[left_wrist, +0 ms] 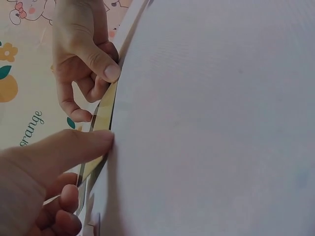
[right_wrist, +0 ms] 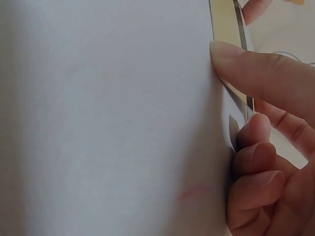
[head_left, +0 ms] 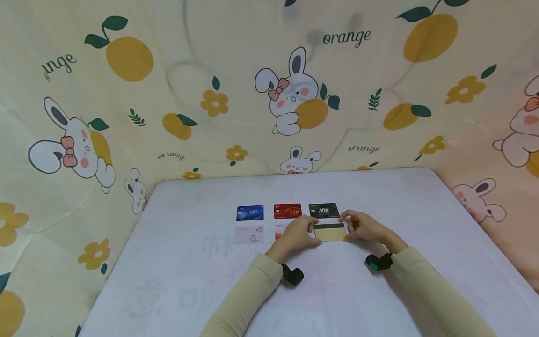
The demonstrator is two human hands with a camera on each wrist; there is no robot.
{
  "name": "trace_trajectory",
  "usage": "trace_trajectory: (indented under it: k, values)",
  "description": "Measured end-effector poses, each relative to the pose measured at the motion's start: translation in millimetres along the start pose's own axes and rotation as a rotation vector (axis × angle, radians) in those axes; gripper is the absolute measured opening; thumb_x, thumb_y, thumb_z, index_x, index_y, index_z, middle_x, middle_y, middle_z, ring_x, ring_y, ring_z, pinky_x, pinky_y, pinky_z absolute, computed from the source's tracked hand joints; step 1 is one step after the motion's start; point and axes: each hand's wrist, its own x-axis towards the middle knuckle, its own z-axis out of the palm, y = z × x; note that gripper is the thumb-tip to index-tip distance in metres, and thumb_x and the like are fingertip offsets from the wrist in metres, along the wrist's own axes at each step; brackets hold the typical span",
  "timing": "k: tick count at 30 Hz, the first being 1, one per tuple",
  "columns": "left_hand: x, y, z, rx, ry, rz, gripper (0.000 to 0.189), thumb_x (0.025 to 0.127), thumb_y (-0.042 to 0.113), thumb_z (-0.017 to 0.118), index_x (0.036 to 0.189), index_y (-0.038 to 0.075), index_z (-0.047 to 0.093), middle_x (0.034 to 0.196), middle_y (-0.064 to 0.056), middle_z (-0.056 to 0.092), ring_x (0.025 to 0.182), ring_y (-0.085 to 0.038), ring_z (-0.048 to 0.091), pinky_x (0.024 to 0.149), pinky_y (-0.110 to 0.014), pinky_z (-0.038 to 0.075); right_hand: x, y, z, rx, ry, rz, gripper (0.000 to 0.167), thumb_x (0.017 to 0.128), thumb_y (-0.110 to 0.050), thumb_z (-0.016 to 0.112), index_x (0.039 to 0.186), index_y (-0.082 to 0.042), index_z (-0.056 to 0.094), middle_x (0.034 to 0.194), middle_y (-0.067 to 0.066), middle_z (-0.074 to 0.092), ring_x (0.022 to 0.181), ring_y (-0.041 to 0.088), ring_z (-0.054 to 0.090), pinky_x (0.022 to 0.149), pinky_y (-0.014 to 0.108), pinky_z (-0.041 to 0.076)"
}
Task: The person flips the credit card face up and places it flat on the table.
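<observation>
Both hands are at a gold card with a dark stripe along its top (head_left: 330, 234), just below the black VIP card (head_left: 324, 210). My left hand (head_left: 298, 233) holds its left end between thumb and index finger and partly covers a pale card with red print (head_left: 280, 230). The right hand (head_left: 365, 227) holds the opposite end. In the left wrist view the gold card (left_wrist: 103, 115) spans between the two hands. The right wrist view has the thumb on the near edge of the gold card (right_wrist: 226, 22), the other fingers curled beside it.
A blue VIP card (head_left: 250, 213) and a red VIP card (head_left: 287, 211) lie in the upper row. Under the blue one is a pale pink card (head_left: 249, 235). The white table (head_left: 189, 290) meets a patterned cloth (head_left: 236, 56) at the back.
</observation>
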Motion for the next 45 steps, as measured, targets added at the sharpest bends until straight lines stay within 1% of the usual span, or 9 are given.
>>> trace_trajectory:
  k: [5, 11, 16, 21, 28, 32, 38, 45]
  values:
    - [-0.1, 0.8, -0.3, -0.005, 0.018, 0.026, 0.056, 0.074, 0.03, 0.083, 0.123, 0.013, 0.062, 0.085, 0.002, 0.053, 0.073, -0.005, 0.043, 0.066, -0.016, 0.034, -1.1, -1.1, 0.6, 0.003, 0.007, 0.004, 0.049, 0.075, -0.002, 0.077, 0.116, 0.003, 0.05, 0.072, 0.003, 0.049, 0.063, 0.008, 0.044, 0.059, 0.019, 0.038]
    - [0.7, 0.7, -0.2, 0.005, 0.032, 0.056, 0.053, 0.075, 0.029, 0.083, 0.121, 0.012, 0.063, 0.086, 0.001, 0.055, 0.073, -0.004, 0.042, 0.067, -0.016, 0.034, -1.1, -0.2, 1.3, -0.006, 0.017, 0.008, 0.05, 0.076, -0.004, 0.077, 0.118, 0.003, 0.051, 0.073, 0.003, 0.05, 0.063, 0.007, 0.043, 0.059, 0.02, 0.038]
    - [1.8, -0.1, 0.7, 0.016, 0.038, 0.07, 0.053, 0.075, 0.03, 0.082, 0.121, 0.012, 0.063, 0.086, 0.002, 0.055, 0.074, -0.004, 0.043, 0.067, -0.016, 0.034, -1.0, 1.9, 1.0, -0.022, 0.021, 0.007, 0.053, 0.076, -0.007, 0.078, 0.121, 0.002, 0.051, 0.072, 0.002, 0.052, 0.062, 0.007, 0.044, 0.059, 0.02, 0.039]
    - [1.5, -0.7, -0.1, 0.004, 0.035, 0.072, 0.055, 0.075, 0.03, 0.082, 0.123, 0.013, 0.062, 0.088, 0.003, 0.055, 0.077, -0.004, 0.044, 0.068, -0.015, 0.035, -1.8, 4.9, 0.4, -0.051, 0.02, 0.007, 0.059, 0.075, -0.011, 0.08, 0.124, 0.002, 0.051, 0.072, 0.001, 0.054, 0.062, 0.007, 0.045, 0.059, 0.02, 0.039]
    - [-0.3, 0.5, -5.9, 0.0, 0.047, 0.079, 0.057, 0.075, 0.03, 0.082, 0.124, 0.012, 0.062, 0.092, 0.0, 0.059, 0.077, -0.004, 0.044, 0.068, -0.014, 0.035, -2.4, 7.9, 0.9, -0.092, 0.069, -0.023, 0.062, 0.071, -0.014, 0.084, 0.122, 0.001, 0.052, 0.073, 0.001, 0.054, 0.062, 0.005, 0.045, 0.058, 0.02, 0.039]
    - [-0.5, 0.0, -7.1, -0.013, 0.047, 0.085, 0.057, 0.075, 0.03, 0.082, 0.125, 0.012, 0.062, 0.092, 0.0, 0.059, 0.077, -0.003, 0.044, 0.067, -0.013, 0.035, -3.4, 7.6, 1.8, -0.081, 0.086, -0.026, 0.062, 0.071, -0.014, 0.084, 0.122, 0.001, 0.053, 0.074, 0.003, 0.054, 0.063, 0.005, 0.045, 0.059, 0.02, 0.039]
    - [-0.3, -0.1, -7.6, -0.046, 0.041, 0.061, 0.057, 0.076, 0.03, 0.082, 0.126, 0.014, 0.061, 0.092, 0.0, 0.058, 0.079, -0.004, 0.044, 0.067, -0.015, 0.035, -5.4, 5.0, 1.5, -0.09, 0.105, -0.029, 0.061, 0.072, -0.015, 0.084, 0.123, 0.001, 0.054, 0.074, 0.003, 0.054, 0.064, 0.004, 0.045, 0.059, 0.02, 0.039]
    - [-0.8, -0.3, -7.8, -0.07, 0.043, 0.037, 0.058, 0.076, 0.03, 0.082, 0.127, 0.015, 0.061, 0.094, -0.001, 0.058, 0.081, -0.006, 0.046, 0.07, -0.016, 0.037, -8.3, 2.3, -0.7, -0.078, 0.118, -0.078, 0.061, 0.073, -0.015, 0.083, 0.124, 0.0, 0.054, 0.075, 0.004, 0.054, 0.065, 0.003, 0.045, 0.059, 0.02, 0.039]
